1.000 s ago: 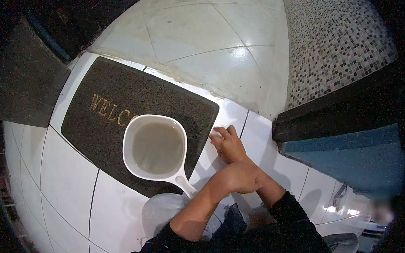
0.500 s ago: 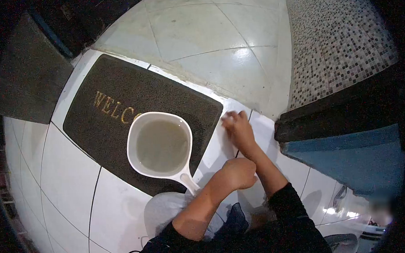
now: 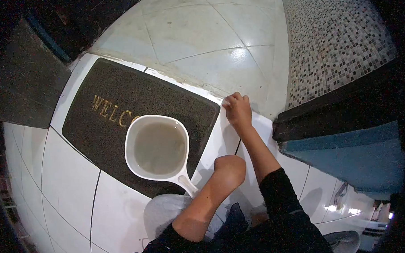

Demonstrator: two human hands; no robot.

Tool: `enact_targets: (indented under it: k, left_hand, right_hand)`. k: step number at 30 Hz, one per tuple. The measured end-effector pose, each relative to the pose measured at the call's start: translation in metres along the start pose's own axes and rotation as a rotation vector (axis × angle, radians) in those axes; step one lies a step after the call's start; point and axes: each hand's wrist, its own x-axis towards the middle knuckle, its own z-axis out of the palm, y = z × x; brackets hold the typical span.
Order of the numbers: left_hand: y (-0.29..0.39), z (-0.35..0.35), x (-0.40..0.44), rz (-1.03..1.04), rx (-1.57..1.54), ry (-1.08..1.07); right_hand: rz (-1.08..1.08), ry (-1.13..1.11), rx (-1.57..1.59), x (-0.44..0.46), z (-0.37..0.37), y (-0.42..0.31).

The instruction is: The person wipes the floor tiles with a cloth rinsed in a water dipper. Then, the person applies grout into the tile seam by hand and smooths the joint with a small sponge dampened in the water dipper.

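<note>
Centrally, a dark doormat [image 3: 165, 92] lies beneath a liquid-filled white dipper [image 3: 157, 148], whose handle [image 3: 185, 183] points toward the person, presumably for easy grasping.
Left forearm [image 3: 203, 206] obscures the handle's end; the left hand [image 3: 231, 169] bends inward, fingers hidden, state indeterminable. Right hand [image 3: 238, 109]: fingers curled near the doormat's corner, any pinched object indiscernible. Gold lettering [image 3: 106, 110] is partly covered.

At six o'clock, the left forearm [image 3: 198, 209] is hiding the handle's end on the white dipper [image 3: 129, 151], which is itself covering the mat's [image 3: 154, 94] last letters at nine. The left hand [image 3: 233, 165] is curling its fingers from sight at five, and whether the right hand [image 3: 238, 108] is holding anything at two is remaining unclear. Small objects [image 3: 380, 222] at four are appearing too tiny to tell.
</note>
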Motion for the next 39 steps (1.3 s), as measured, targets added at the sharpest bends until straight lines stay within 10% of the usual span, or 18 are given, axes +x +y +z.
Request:
enact_targets:
  k: [39]
  left_hand:
    - [0.002,0.007,-0.001,-0.029,-0.016,0.027]
  right_hand:
    - [0.029,-0.014,-0.044,-0.076,-0.023,0.02]
